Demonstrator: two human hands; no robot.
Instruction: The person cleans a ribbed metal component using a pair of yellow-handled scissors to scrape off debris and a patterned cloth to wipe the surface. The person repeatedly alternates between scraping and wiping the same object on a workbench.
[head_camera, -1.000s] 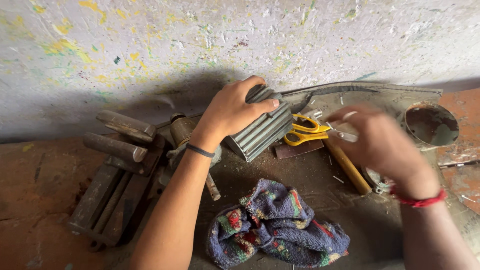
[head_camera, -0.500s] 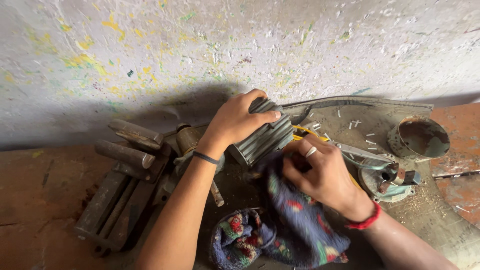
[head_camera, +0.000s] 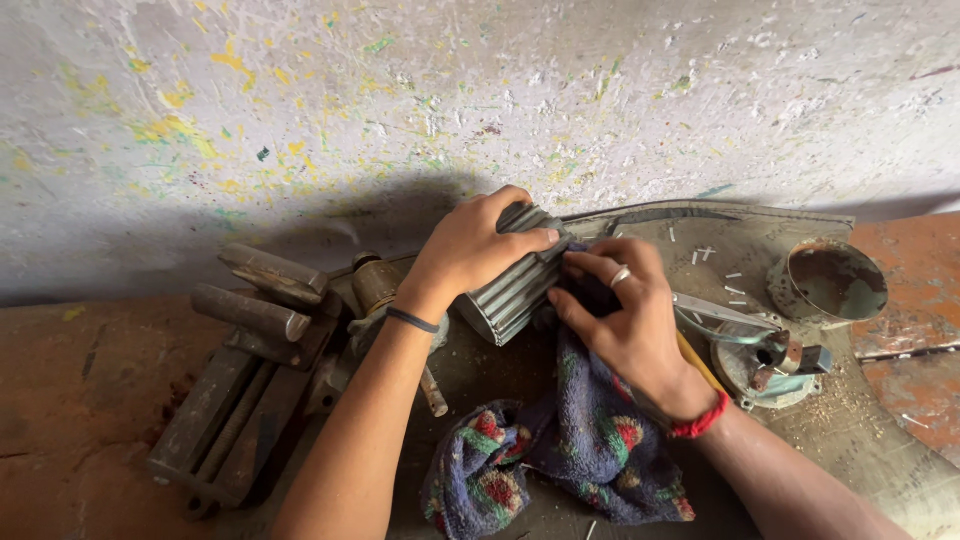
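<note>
My left hand (head_camera: 470, 250) grips the top of a grey ribbed metal housing (head_camera: 515, 290) that lies tilted on the floor by the wall. My right hand (head_camera: 625, 320) holds a dark blue patterned cloth (head_camera: 560, 450) and presses it against the right side of the housing. The cloth hangs down from my right hand and bunches on the floor below. A ring is on my right hand and a red thread around its wrist; a dark band circles my left wrist.
A heavy rusty bench vise (head_camera: 250, 370) lies to the left. A round metal cup (head_camera: 830, 280) and a greenish metal fitting (head_camera: 765, 355) sit to the right. A yellow handle (head_camera: 700, 365) shows behind my right wrist. The paint-speckled wall (head_camera: 480, 110) stands close behind.
My right hand left the yellow-handled scissors, took up the cloth from the floor and brought it against the ribbed housing. My left hand has stayed on the housing.
</note>
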